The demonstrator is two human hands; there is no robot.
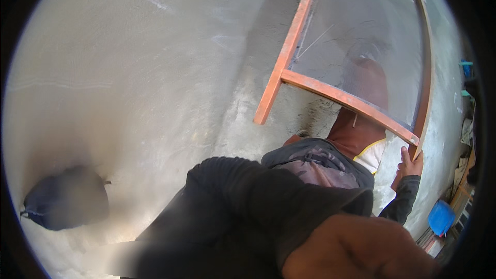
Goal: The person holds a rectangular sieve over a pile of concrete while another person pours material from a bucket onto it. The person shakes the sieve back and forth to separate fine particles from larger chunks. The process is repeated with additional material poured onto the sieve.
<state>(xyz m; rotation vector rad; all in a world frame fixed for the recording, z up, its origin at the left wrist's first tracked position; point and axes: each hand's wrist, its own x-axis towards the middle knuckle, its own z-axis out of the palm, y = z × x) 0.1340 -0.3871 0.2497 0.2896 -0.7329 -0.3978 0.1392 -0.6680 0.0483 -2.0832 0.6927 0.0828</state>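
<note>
A wooden-framed screen [336, 92] with a see-through grey panel, fine mesh or sheet, stands tilted in front of my legs at the upper right. Its orange-brown side rails run past the cross rail as short legs. My right hand [411, 165] is wrapped round the lower end of the right rail, thumb up along it. Close and blurred, my left arm in a dark sleeve crosses the lower middle. At its end my left hand [356, 248] fills the lower right corner; its fingers cannot be made out. My brown trousers show partly through the panel.
Smooth grey concrete floor [129, 72] spreads across the left and middle. A dark rounded bundle [67, 199], perhaps a bag, lies at the lower left. Along the right edge are a blue container [441, 217] and wooden pieces [463, 196].
</note>
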